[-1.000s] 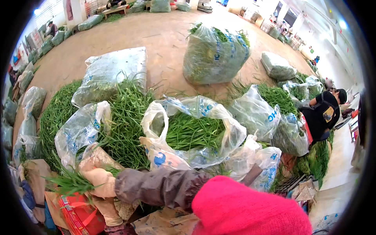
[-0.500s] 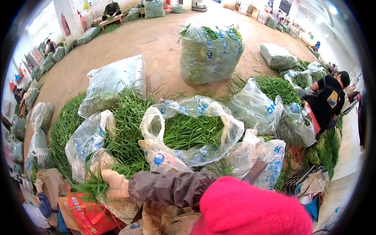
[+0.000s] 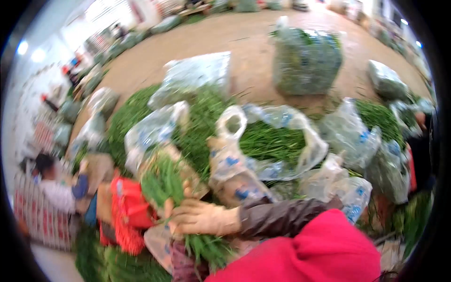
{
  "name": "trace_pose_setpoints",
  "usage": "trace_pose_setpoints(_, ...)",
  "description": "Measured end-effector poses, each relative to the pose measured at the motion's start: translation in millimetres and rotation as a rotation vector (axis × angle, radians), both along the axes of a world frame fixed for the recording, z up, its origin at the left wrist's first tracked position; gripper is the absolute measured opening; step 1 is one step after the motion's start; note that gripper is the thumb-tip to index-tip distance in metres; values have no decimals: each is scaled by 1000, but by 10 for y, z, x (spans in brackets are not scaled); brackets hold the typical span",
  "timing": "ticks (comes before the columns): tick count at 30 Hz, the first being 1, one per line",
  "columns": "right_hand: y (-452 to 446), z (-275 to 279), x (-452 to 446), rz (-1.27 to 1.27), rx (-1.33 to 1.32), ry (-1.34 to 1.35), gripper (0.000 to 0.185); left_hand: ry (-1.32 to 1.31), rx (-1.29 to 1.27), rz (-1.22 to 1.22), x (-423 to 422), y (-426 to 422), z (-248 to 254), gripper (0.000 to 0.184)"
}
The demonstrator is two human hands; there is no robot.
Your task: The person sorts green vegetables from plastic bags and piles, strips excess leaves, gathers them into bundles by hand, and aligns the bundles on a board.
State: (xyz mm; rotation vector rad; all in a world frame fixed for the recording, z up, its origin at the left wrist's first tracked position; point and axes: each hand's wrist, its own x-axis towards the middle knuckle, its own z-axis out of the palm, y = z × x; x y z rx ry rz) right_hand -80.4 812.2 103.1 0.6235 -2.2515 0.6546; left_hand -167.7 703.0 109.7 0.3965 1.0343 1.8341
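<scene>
A bunch of long, thin green leaves (image 3: 162, 181) is held low in front of me, its leaves fanning up and to the left. My right hand (image 3: 206, 219), in a pale glove, reaches in from the right and lies closed across the bunch. Below and beside it my left hand (image 3: 169, 215) is partly covered, its fingers upright and pressed round the same leaves. More leaves hang out beneath my right wrist. Just beyond stands an open clear plastic bag (image 3: 260, 175) packed with similar greens (image 3: 272, 143).
Loose greens (image 3: 199, 127) and a filled bag (image 3: 197, 77) lie ahead. A tall stuffed bag (image 3: 307, 66) stands on the floor. At left are a red bag (image 3: 131, 202) and a person (image 3: 56, 183); another person's dark clothing (image 3: 420, 155) shows at right.
My view has turned left, so the bags appear further right. My right hand has drawn back from the far left with greens, and both hands now meet on the bunch.
</scene>
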Motion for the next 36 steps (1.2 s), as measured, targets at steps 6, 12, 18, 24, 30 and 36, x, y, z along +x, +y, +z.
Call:
trace_pose_setpoints(6, 92, 112, 357, 483, -1294, -1035, 47, 48, -159, -69, -577, -363, -35, 44)
trace_pose_setpoints(12, -214, -665, -370, 643, -1525, -900, 74, 357, -384, 105, -527, -378, 21, 8)
trace_pose_setpoints(18, -158, -742, -893, 289, -2109, -502, 55, 698, -809, -182, -356, -741, 81, 30)
trace_pose_setpoints(24, 214, -876, -869, -67, -1138, -237, 109, 84, -567, -194, -138, -937, -27, 40)
trace_pose_setpoints(30, 355, -792, -968, -287, -539, -334, 52, 1, -714, -248, -132, -1240, -177, 51)
trace_pose_setpoints(36, 602, -931, -1140, -676, -746, -740, 36, -135, -651, -287, -8, -1498, -131, 57)
